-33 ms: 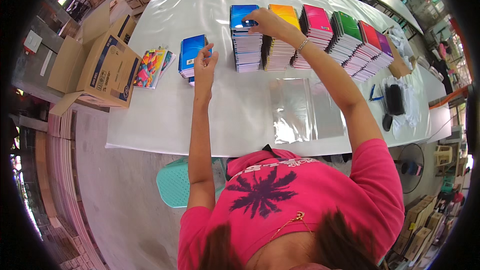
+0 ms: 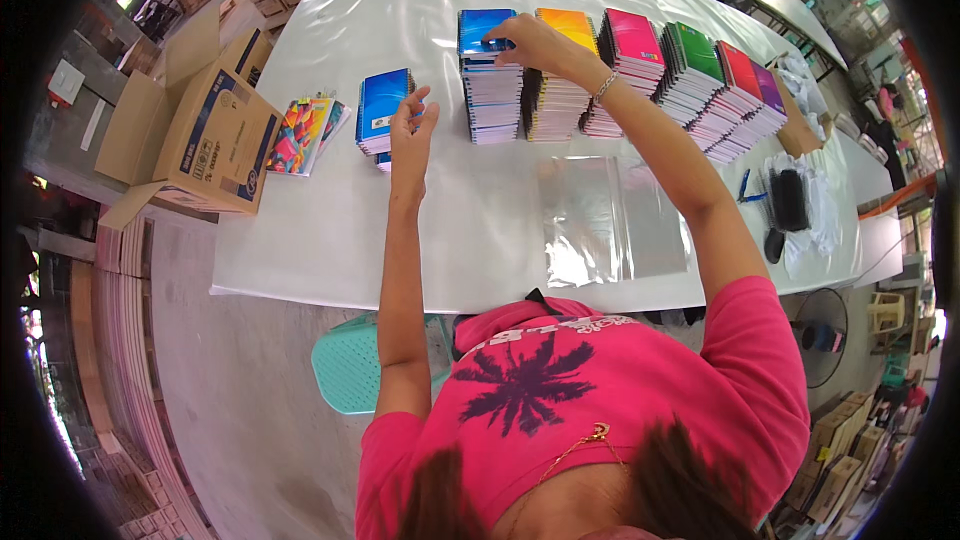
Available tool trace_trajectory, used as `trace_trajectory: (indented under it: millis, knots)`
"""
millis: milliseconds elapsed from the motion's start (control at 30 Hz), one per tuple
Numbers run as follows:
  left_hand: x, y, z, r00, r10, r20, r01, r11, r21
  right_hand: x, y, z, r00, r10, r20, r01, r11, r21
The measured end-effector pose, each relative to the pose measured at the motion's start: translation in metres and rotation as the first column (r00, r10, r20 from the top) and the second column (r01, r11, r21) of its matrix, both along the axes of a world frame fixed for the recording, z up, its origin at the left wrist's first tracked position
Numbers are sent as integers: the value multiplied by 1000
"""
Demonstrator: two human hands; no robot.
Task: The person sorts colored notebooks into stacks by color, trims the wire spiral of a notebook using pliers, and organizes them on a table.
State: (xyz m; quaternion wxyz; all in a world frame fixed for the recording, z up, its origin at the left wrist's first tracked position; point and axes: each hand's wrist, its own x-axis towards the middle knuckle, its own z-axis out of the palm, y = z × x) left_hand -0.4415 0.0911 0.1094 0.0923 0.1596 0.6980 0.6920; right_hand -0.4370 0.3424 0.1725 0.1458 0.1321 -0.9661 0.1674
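Observation:
My right hand (image 2: 520, 44) reaches over the tall stack of blue spiral notebooks (image 2: 493, 105). Its fingers lie on the cover of the top blue notebook (image 2: 484, 22) and its thumb is at the right edge, closed on it. A shorter pile of blue notebooks (image 2: 381, 103) stands to the left. Beside that pile's right edge, my left hand (image 2: 411, 130) is raised with fingers loosely bent and apart, holding nothing. To the right of the tall blue stack runs a row of notebook stacks: yellow (image 2: 567, 28), pink (image 2: 633, 35), green (image 2: 697, 50), red (image 2: 738, 68) and purple (image 2: 769, 87).
Clear plastic sheets (image 2: 590, 225) lie on the white-covered table (image 2: 440, 260) before me. Colourful booklets (image 2: 300, 135) and an open cardboard box (image 2: 215, 140) are at the left. Blue-handled pliers (image 2: 746, 187) and a black brush (image 2: 791, 202) lie right. A green stool (image 2: 345, 365) stands below.

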Motion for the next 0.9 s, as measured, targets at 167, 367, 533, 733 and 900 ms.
trace_trajectory:
  millis: [167, 367, 533, 733, 900]
  knots:
    - [15, 15, 2, 999, -42, 34, 43, 999, -16, -1, 0, 5, 997, 68, -20, -66, 995, 74]
    - [22, 35, 22, 929, -262, 263, 139, 903, 407, 11, -13, 15, 968, -104, -227, 155, 964, 217]
    - [22, 23, 60, 690, -668, 279, 242, 576, 781, 95, -61, 30, 899, 81, -431, -9, 986, 167]
    - [33, 21, 45, 870, -217, 442, 84, 950, 301, 95, -21, 19, 990, 104, -98, -132, 930, -342]
    - [37, 40, 36, 851, -306, 426, 186, 935, 300, 36, 73, -9, 844, -534, -47, 536, 843, 42]
